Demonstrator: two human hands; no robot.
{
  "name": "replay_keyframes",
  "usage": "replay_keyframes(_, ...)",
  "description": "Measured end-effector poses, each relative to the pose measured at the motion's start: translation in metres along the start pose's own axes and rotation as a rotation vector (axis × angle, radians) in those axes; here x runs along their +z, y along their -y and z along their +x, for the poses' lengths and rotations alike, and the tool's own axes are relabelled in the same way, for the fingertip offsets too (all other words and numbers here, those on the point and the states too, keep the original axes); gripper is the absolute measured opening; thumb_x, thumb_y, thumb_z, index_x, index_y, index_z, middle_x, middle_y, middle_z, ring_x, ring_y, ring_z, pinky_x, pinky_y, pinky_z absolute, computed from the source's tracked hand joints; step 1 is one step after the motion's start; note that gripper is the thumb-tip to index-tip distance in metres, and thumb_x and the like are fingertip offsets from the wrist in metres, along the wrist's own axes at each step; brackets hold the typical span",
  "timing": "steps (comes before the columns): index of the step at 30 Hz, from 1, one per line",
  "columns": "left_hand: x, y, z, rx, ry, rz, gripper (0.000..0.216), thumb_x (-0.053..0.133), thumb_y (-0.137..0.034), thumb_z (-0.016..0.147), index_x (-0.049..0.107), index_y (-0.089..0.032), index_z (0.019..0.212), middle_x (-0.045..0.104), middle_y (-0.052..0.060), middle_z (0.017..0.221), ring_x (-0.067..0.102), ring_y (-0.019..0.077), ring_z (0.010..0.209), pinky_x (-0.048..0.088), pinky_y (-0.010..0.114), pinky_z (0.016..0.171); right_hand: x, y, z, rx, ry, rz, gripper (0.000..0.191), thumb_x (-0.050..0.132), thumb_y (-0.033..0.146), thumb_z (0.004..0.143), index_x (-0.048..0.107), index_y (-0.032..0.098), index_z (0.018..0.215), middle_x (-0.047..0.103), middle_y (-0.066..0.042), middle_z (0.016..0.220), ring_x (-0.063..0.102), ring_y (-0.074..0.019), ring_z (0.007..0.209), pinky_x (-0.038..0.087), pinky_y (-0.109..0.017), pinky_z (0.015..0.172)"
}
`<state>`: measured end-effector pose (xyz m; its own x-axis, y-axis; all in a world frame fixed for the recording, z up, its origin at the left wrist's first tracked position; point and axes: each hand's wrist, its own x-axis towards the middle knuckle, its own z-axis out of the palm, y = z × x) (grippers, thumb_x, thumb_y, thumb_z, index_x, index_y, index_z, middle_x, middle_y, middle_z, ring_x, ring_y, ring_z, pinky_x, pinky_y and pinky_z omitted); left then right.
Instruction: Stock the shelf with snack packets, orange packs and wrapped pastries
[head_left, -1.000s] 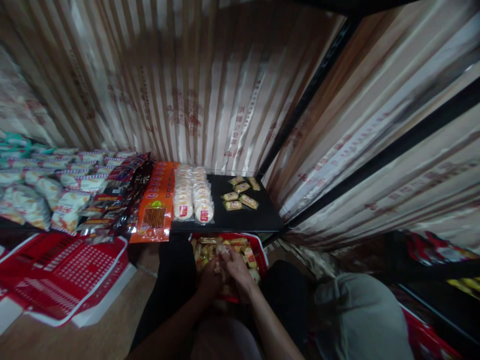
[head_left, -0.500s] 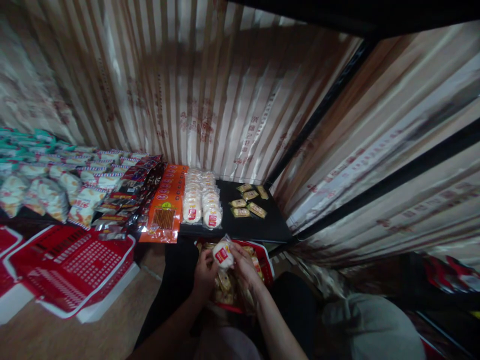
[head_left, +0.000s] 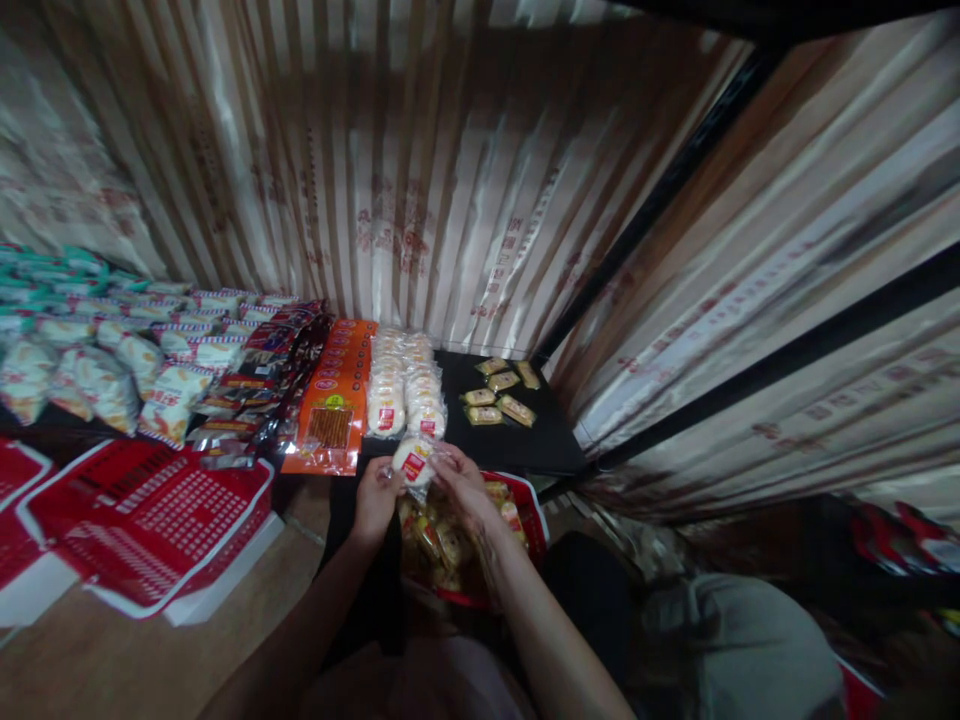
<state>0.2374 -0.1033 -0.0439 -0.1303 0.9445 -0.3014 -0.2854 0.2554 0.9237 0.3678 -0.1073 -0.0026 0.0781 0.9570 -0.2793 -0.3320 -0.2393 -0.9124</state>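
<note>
Between my two hands is a round white cracker pack (head_left: 413,463) in clear wrap with a red label. My left hand (head_left: 377,498) pinches its left edge, and my right hand (head_left: 461,482) grips the right side. Just beyond it, two rows of the same white packs (head_left: 386,405) stand on the black shelf (head_left: 487,446). Below my hands sits a red basket (head_left: 534,515) holding several small yellowish wrapped snacks (head_left: 442,535); my right forearm partly covers it.
Left of the white packs lie an orange snack bag (head_left: 330,395), dark packets (head_left: 247,400) and puffy white bags (head_left: 176,400). Several small gold packs (head_left: 516,409) lie on the shelf's right. A red basket (head_left: 142,520) stands lower left. A black post (head_left: 660,200) rises at the right.
Both hands have moved up and left with the white cracker pack, from above the basket to the shelf's front edge. More of the basket's contents shows.
</note>
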Motion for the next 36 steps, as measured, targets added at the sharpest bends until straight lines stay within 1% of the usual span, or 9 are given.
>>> replay_keyframes(3, -0.003, -0.009, 0.008, 0.006, -0.031, -0.012, 0.034, 0.068, -0.031, 0.057, 0.052, -0.017, 0.083, 0.059, -0.002, 0.073, 0.058, 0.0104, 0.061, 0.048, 0.022, 0.055, 0.012, -0.001, 0.012, -0.033, 0.020, -0.014, 0.053, 0.078, 0.041, 0.050, 0.062, 0.019, 0.096, 0.070, -0.002, 0.083, 0.066, -0.0189, 0.074, 0.051, -0.034, 0.073)
replay_keyframes(6, -0.004, -0.013, 0.011, 0.009, -0.036, -0.022, 0.031, 0.067, -0.028, 0.059, 0.052, -0.017, 0.084, 0.060, -0.001, 0.074, 0.059, 0.0106, 0.063, 0.049, 0.022, 0.056, 0.018, -0.005, 0.021, -0.060, -0.012, -0.016, 0.050, 0.078, 0.040, 0.049, 0.063, 0.020, 0.091, 0.069, 0.000, 0.078, 0.064, -0.0181, 0.071, 0.051, -0.033, 0.070)
replay_keyframes(13, -0.009, -0.012, 0.016, 0.033, -0.049, 0.054, 0.025, 0.064, -0.026, 0.064, 0.054, -0.016, 0.085, 0.061, 0.000, 0.074, 0.060, 0.0119, 0.064, 0.049, 0.023, 0.058, 0.021, -0.010, 0.034, -0.111, -0.059, -0.125, 0.036, 0.071, 0.037, 0.054, 0.061, 0.021, 0.085, 0.061, 0.005, 0.065, 0.058, -0.0141, 0.063, 0.047, -0.026, 0.063)
replay_keyframes(16, -0.012, -0.010, 0.022, 0.105, -0.076, 0.218, 0.022, 0.062, -0.026, 0.066, 0.056, -0.016, 0.085, 0.061, 0.000, 0.074, 0.059, 0.0126, 0.063, 0.048, 0.025, 0.059, 0.022, -0.012, 0.041, -0.154, -0.077, -0.156, 0.034, 0.068, 0.035, 0.054, 0.059, 0.022, 0.083, 0.056, 0.008, 0.060, 0.053, -0.0114, 0.058, 0.044, -0.023, 0.058)
replay_keyframes(19, -0.015, -0.009, 0.026, 0.244, -0.119, 0.496, 0.018, 0.060, -0.026, 0.069, 0.059, -0.016, 0.084, 0.060, 0.002, 0.078, 0.058, 0.0146, 0.069, 0.048, 0.028, 0.067, 0.019, -0.018, 0.047, -0.205, -0.111, -0.220, 0.025, 0.066, 0.035, 0.055, 0.053, 0.022, 0.072, 0.051, 0.009, 0.056, 0.049, -0.0102, 0.054, 0.042, -0.022, 0.055)
replay_keyframes(23, -0.016, -0.009, 0.024, 0.339, -0.095, 0.806, 0.015, 0.053, -0.021, 0.076, 0.060, -0.017, 0.088, 0.057, 0.005, 0.088, 0.058, 0.0147, 0.077, 0.047, 0.029, 0.076, 0.009, -0.030, 0.050, -0.254, -0.159, -0.393, 0.021, 0.062, 0.038, 0.060, 0.053, 0.022, 0.069, 0.053, 0.006, 0.060, 0.050, -0.0111, 0.055, 0.042, -0.022, 0.055)
replay_keyframes(26, -0.014, -0.008, 0.019, 0.349, -0.060, 0.907, 0.018, 0.049, -0.019, 0.079, 0.058, -0.017, 0.095, 0.057, 0.005, 0.096, 0.057, 0.0142, 0.086, 0.046, 0.028, 0.081, 0.003, -0.035, 0.051, -0.273, -0.185, -0.505, 0.021, 0.060, 0.039, 0.064, 0.055, 0.020, 0.072, 0.055, 0.004, 0.062, 0.050, -0.0119, 0.056, 0.043, -0.023, 0.055)
replay_keyframes(30, -0.012, -0.008, 0.015, 0.360, -0.078, 0.967, 0.031, 0.047, -0.018, 0.081, 0.051, -0.016, 0.112, 0.056, 0.008, 0.106, 0.055, 0.0170, 0.098, 0.043, 0.031, 0.090, 0.006, -0.036, 0.056, -0.304, -0.155, -0.584, 0.020, 0.057, 0.036, 0.066, 0.058, 0.020, 0.077, 0.058, 0.003, 0.066, 0.053, -0.0131, 0.059, 0.044, -0.024, 0.059)
replay_keyframes(36, -0.011, -0.012, 0.026, 0.472, -0.121, 0.823, 0.049, 0.048, -0.020, 0.082, 0.036, -0.018, 0.130, 0.049, 0.011, 0.115, 0.053, 0.0209, 0.104, 0.045, 0.038, 0.090, 0.028, -0.030, 0.066, -0.332, -0.129, -0.706, 0.014, 0.053, 0.031, 0.070, 0.057, 0.020, 0.077, 0.060, 0.001, 0.069, 0.056, -0.0146, 0.064, 0.045, -0.025, 0.062)
